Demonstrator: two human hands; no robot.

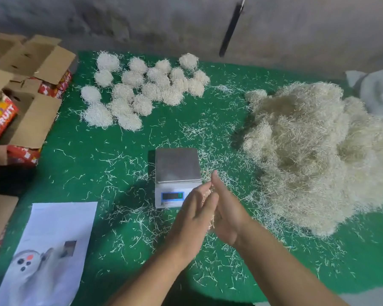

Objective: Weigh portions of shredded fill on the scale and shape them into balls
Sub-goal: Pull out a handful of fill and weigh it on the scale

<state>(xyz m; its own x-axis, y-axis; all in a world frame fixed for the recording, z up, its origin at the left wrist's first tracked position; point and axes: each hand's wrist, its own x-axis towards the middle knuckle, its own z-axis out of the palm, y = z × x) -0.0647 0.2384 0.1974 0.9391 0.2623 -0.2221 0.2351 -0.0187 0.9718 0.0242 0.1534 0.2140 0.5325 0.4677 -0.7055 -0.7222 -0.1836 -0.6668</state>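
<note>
i see a wad of fill pressed between my left hand and right hand, fingers straight, just before the scale

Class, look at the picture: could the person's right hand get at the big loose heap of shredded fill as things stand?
Probably yes. The heap of shredded fill lies on the right hand's own side with only scattered strands between, but both hands are pressing a small portion, which must go first.

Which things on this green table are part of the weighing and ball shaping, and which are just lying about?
Part of the job: scale, loose fill pile, finished balls, portion pressed between left hand and right hand.

Lying about: cardboard boxes, printed sheet, grey cloth.
</note>
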